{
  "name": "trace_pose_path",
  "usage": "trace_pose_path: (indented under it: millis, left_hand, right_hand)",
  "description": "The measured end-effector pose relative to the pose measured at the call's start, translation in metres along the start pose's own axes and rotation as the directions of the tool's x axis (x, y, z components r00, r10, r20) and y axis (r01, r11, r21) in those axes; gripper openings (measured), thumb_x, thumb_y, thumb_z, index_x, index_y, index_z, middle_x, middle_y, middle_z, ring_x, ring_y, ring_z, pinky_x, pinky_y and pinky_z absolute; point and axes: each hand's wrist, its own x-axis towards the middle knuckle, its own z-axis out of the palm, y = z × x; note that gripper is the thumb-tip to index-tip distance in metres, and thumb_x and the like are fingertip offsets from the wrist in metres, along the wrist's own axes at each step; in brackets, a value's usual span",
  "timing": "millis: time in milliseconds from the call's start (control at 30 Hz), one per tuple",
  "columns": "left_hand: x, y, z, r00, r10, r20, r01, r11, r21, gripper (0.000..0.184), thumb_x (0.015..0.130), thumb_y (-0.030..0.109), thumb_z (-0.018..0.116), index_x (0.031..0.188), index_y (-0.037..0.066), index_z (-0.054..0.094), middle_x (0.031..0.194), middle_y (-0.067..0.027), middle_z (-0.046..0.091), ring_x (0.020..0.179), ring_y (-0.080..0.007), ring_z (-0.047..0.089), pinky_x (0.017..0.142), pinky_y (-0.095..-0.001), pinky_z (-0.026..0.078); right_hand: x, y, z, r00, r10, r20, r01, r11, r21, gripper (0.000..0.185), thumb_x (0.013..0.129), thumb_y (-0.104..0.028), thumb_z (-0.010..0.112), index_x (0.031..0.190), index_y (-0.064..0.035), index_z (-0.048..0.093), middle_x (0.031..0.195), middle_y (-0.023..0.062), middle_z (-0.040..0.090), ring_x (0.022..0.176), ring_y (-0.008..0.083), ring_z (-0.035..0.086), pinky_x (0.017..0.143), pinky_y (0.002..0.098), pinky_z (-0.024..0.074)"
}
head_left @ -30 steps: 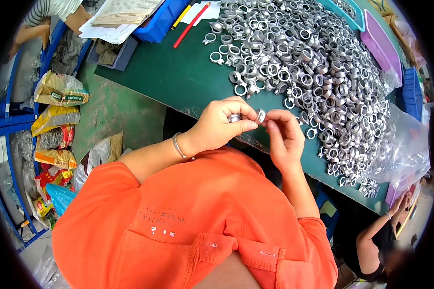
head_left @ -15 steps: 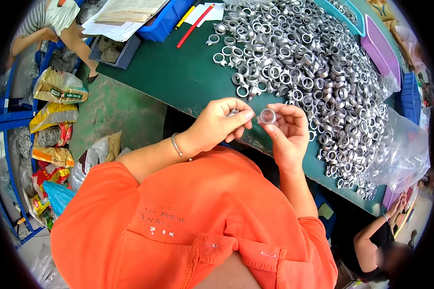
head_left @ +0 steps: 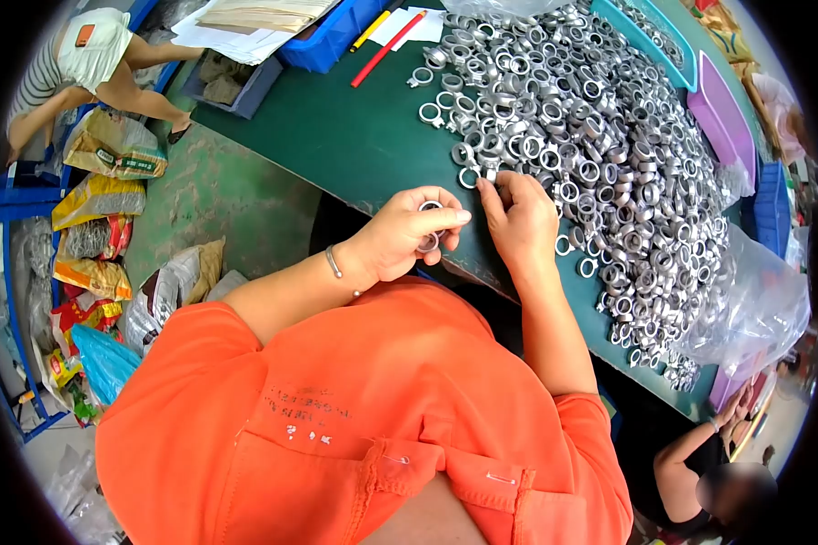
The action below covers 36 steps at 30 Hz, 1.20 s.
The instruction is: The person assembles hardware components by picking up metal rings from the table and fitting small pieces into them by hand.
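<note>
My left hand [head_left: 407, 232], with a bracelet on its wrist, curls around a silvery metal ring [head_left: 428, 242] held in its fingers near the table edge. Part of another ring seems to show above it, under the thumb. To the right, my right hand [head_left: 527, 222] reaches to the near edge of a large pile of metal rings [head_left: 591, 136], back of the hand up. Its thumb and fingertips pinch at a small ring there, mostly hidden by the fingers. A loose ring [head_left: 468, 178] lies just left of those fingertips.
The pile spreads over a green table [head_left: 336, 136]. Around it are a turquoise basket [head_left: 695, 68], a purple tray [head_left: 720, 118], a plastic bag [head_left: 754, 291], a red pencil [head_left: 388, 49] and a blue bin [head_left: 336, 41]. Other people are at left and lower right.
My right hand has moved from beside the left hand up to the pile and turned palm down. The ring it held is no longer in view there; a ring now shows clearly in my left hand.
</note>
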Motion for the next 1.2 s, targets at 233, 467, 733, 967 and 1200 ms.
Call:
trace_pose_path:
  millis: [233, 467, 733, 967, 1200]
  left_hand:
    - [-0.001, -0.002, 0.005, 0.987, 0.161, -0.013, -0.156, 0.972, 0.173, 0.014, 0.086, 0.011, 0.062, 0.096, 0.003, 0.06, 0.073, -0.0023, 0.056, 0.058, -0.0055, 0.049, 0.043, -0.0183, 0.038]
    - [-0.004, -0.002, 0.016, 0.951, 0.302, 0.06, -0.294, 0.834, 0.466, 0.01, 0.081, 0.004, 0.065, 0.09, 0.001, 0.063, 0.072, 0.0016, 0.055, 0.054, -0.003, 0.044, 0.047, -0.0169, 0.036]
    - [-0.006, -0.006, 0.015, 0.842, 0.499, 0.203, -0.527, 0.684, 0.504, 0.009, 0.078, 0.0, 0.067, 0.086, 0.0, 0.064, 0.09, -0.0031, 0.059, 0.074, -0.0061, 0.052, 0.064, -0.0189, 0.043]
    - [-0.007, -0.006, 0.015, 0.826, 0.524, 0.209, -0.531, 0.595, 0.603, 0.01, 0.081, 0.001, 0.065, 0.09, 0.0, 0.064, 0.089, -0.0042, 0.059, 0.077, -0.0078, 0.055, 0.066, -0.0202, 0.044]
    - [-0.01, -0.003, 0.018, 0.828, 0.512, 0.229, -0.543, 0.629, 0.556, 0.01, 0.082, 0.002, 0.064, 0.092, 0.0, 0.064, 0.087, -0.0041, 0.061, 0.073, -0.0063, 0.054, 0.062, -0.0185, 0.044]
  right_hand:
    - [-0.026, -0.001, -0.017, 0.994, -0.013, 0.111, -0.038, 0.894, 0.446, 0.013, 0.073, -0.002, 0.07, 0.084, -0.002, 0.063, 0.072, 0.0094, 0.06, 0.061, 0.0202, 0.058, 0.056, 0.0281, 0.0461]
    - [-0.047, 0.007, -0.011, 1.0, -0.001, -0.017, 0.012, 0.771, 0.637, 0.014, 0.079, 0.007, 0.061, 0.091, 0.0003, 0.057, 0.091, 0.0114, 0.063, 0.079, 0.017, 0.062, 0.067, 0.0268, 0.0498]
    - [-0.052, 0.005, -0.017, 0.952, 0.085, 0.295, -0.294, 0.528, 0.796, 0.026, 0.086, -0.001, 0.058, 0.111, 0.0037, 0.055, 0.096, 0.0081, 0.06, 0.085, 0.0126, 0.06, 0.077, 0.0244, 0.0487]
    - [-0.052, 0.004, -0.017, 0.985, 0.055, 0.166, -0.166, 0.594, 0.787, 0.034, 0.077, 0.006, 0.066, 0.109, 0.0038, 0.057, 0.094, 0.0084, 0.059, 0.083, 0.0128, 0.06, 0.076, 0.0249, 0.0498]
    - [-0.051, 0.004, -0.018, 0.996, 0.006, 0.091, -0.069, 0.703, 0.707, 0.034, 0.073, 0.005, 0.07, 0.105, 0.0024, 0.058, 0.09, 0.0092, 0.06, 0.079, 0.0142, 0.06, 0.07, 0.0253, 0.0504]
